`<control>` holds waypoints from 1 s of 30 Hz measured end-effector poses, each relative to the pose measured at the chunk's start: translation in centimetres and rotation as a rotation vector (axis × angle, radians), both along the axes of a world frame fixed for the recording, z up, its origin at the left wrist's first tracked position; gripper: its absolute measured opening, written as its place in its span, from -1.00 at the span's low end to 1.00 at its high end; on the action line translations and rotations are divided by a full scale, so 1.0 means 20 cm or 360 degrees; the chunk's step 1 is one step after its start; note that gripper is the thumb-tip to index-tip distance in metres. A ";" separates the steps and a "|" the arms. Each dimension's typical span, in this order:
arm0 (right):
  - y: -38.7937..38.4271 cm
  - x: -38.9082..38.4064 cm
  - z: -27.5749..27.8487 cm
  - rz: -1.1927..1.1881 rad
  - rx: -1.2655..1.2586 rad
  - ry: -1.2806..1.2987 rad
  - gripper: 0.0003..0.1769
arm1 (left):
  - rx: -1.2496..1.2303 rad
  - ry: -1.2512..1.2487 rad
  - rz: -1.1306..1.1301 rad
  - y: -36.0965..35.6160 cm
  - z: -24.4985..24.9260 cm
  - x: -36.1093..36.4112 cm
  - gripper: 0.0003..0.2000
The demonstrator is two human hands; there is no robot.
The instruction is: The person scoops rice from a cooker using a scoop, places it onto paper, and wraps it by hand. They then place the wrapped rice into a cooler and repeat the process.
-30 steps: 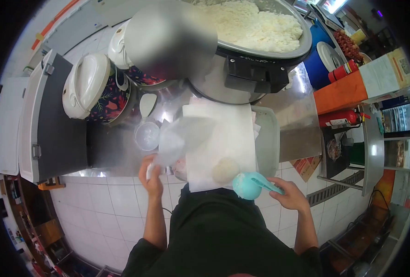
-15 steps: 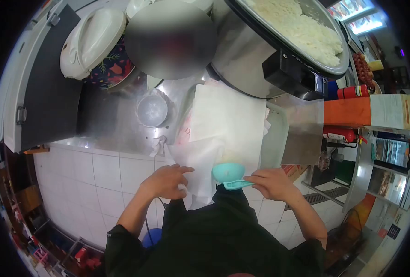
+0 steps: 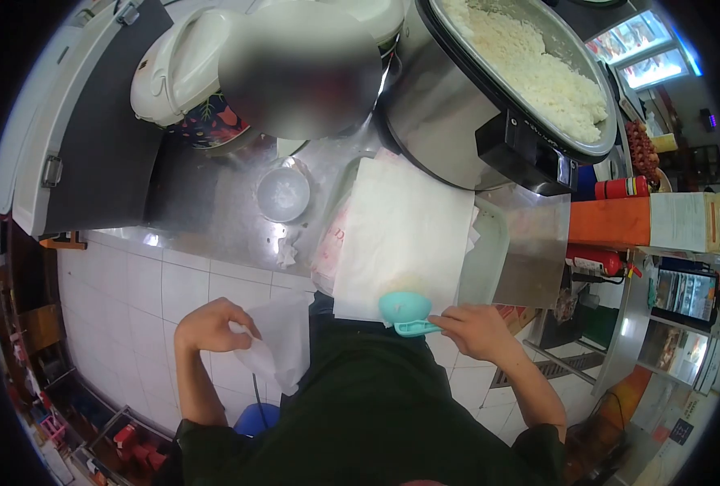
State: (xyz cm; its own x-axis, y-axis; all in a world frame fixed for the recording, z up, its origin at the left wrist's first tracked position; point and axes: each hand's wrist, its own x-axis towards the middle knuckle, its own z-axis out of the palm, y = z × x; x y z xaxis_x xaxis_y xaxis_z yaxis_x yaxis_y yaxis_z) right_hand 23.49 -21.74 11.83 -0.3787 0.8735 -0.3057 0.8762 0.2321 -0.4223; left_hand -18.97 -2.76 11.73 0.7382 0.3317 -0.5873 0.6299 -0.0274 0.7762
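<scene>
My left hand pinches the edge of a thin, see-through white sheet, which hangs beside my body over the floor. In my right hand is the handle of a turquoise rice scoop, its round bowl over the near edge of a stack of white paper sheets. The stack lies on a pale tray at the counter's front. Behind the tray, a large rice cooker stands without its lid, with white rice heaped inside.
A small round translucent bowl and a crumpled scrap of paper are on the steel counter. At the back left stands a patterned pot with a white lid. Orange and white boxes and a fire extinguisher are at the right.
My left hand has moved left, drawing the thin sheet off the paper stack. The right hand with the scoop has stayed nearly in place. The view has shifted slightly.
</scene>
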 end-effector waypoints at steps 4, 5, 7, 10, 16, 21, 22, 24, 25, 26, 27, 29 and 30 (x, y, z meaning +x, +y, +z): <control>0.02 0.04 0.06 0.0018 0.0158 -0.0015 -0.61 | -0.0031 0.0024 -0.0007 -0.02 -0.06 0.04 -0.72; 0.04 0.04 0.10 0.0017 0.0212 -0.0045 -0.59 | -0.0026 0.0021 -0.0009 -0.03 -0.07 0.04 -0.72; 0.07 0.06 0.14 0.0013 0.0275 -0.0081 -0.57 | -0.0058 -0.0004 -0.0003 -0.03 -0.10 0.05 -0.71; 0.15 0.11 0.17 -0.0005 0.0336 -0.0068 -0.54 | -0.0018 0.0008 -0.0017 -0.04 -0.11 0.05 -0.70; 0.26 0.19 0.14 -0.0236 0.0484 0.0032 -0.57 | 0.0025 -0.0182 0.0101 -0.05 -0.09 0.11 -0.75; 0.24 0.31 -0.06 -0.0702 0.0629 0.0366 -0.63 | 0.0151 -0.0332 0.0178 -0.07 -0.09 0.22 -0.80; 0.23 0.31 -0.09 -0.0703 0.0642 0.0363 -0.63 | 0.0161 -0.0334 0.0188 -0.06 -0.08 0.24 -0.79; 0.23 0.30 -0.15 -0.1607 -0.0235 0.1067 -0.61 | 0.0318 -0.0499 0.0245 -0.04 -0.07 0.33 -0.80; 0.23 0.29 -0.18 -0.1609 -0.0219 0.1074 -0.61 | 0.0458 -0.0661 0.0308 -0.03 -0.06 0.38 -0.80; 0.23 0.29 -0.21 -0.1693 -0.0325 0.1249 -0.59 | 0.0471 -0.0664 0.0298 -0.01 -0.02 0.43 -0.80; 0.23 0.28 -0.24 -0.1770 -0.0432 0.1425 -0.58 | 0.0593 -0.0576 0.0184 0.02 0.04 0.49 -0.81; 0.24 0.26 -0.28 -0.1746 -0.0483 0.1477 -0.58 | 0.0784 -0.0339 -0.0087 0.08 0.14 0.61 -0.86; 0.24 0.25 -0.28 -0.1726 -0.0553 0.1521 -0.58 | 0.0806 -0.0228 -0.0263 0.12 0.16 0.70 -0.83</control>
